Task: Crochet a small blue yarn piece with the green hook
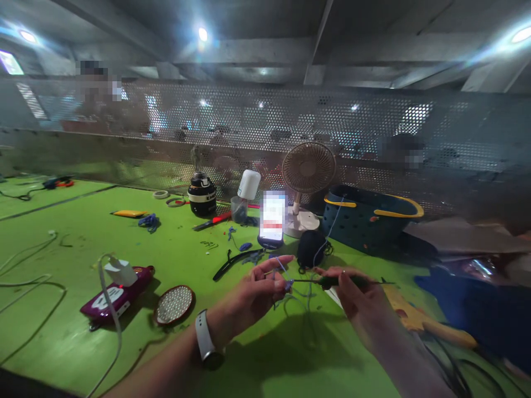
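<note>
My left hand (260,288) is pinched on a small piece of blue yarn work (287,285), thumb and fingers pressed together, a white watch on its wrist. My right hand (352,293) grips a green-handled crochet hook (332,281) whose thin tip points left into the blue yarn between both hands. Thin yarn strands (309,260) run up from the work to a dark ball of yarn (312,247) lying on the green table just beyond my fingers.
A lit phone (272,219) stands propped behind the yarn ball, beside a small desk fan (307,177) and a dark basket with yellow handles (369,215). A purple power bank with a white plug (118,290), a round mirror (174,304), cables (25,276), black jar (202,194) and perforated metal screen (265,127) surround the green table (83,232).
</note>
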Demonstrator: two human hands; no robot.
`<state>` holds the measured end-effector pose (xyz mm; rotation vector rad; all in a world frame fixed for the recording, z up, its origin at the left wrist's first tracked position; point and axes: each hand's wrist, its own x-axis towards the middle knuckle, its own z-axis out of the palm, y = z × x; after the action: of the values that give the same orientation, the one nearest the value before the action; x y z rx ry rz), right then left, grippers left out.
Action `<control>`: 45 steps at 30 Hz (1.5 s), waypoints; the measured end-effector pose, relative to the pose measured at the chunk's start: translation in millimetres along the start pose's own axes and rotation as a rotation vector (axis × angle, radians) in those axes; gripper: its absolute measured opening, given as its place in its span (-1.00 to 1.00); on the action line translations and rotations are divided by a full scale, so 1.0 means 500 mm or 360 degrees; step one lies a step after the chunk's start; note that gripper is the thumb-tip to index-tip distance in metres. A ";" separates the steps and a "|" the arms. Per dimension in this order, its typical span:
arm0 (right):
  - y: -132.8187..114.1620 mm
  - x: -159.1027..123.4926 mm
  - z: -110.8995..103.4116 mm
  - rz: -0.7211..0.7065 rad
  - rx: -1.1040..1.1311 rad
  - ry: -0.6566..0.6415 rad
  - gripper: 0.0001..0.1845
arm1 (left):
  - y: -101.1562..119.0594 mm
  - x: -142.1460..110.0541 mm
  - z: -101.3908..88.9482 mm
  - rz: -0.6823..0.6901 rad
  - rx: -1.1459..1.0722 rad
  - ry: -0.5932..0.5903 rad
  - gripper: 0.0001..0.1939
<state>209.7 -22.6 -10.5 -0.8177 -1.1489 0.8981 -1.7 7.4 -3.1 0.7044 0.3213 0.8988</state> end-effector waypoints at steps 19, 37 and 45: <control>0.021 -0.038 0.036 -0.1434 -0.1509 -0.0172 -0.71 | -0.059 -0.022 0.036 0.0724 0.0980 0.0487 -0.40; 0.015 -0.030 0.053 -0.0945 -0.0870 -0.0169 -0.83 | -0.052 -0.016 0.036 0.0397 0.0521 0.0338 -0.38; 0.022 -0.033 0.048 -0.1029 -0.0868 -0.0180 -0.80 | -0.066 -0.007 0.030 0.0309 0.0286 0.0318 -0.31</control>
<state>181.7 -31.1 -21.9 -0.7519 -1.6618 0.0867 24.1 -15.6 -14.7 0.8228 0.5232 1.1380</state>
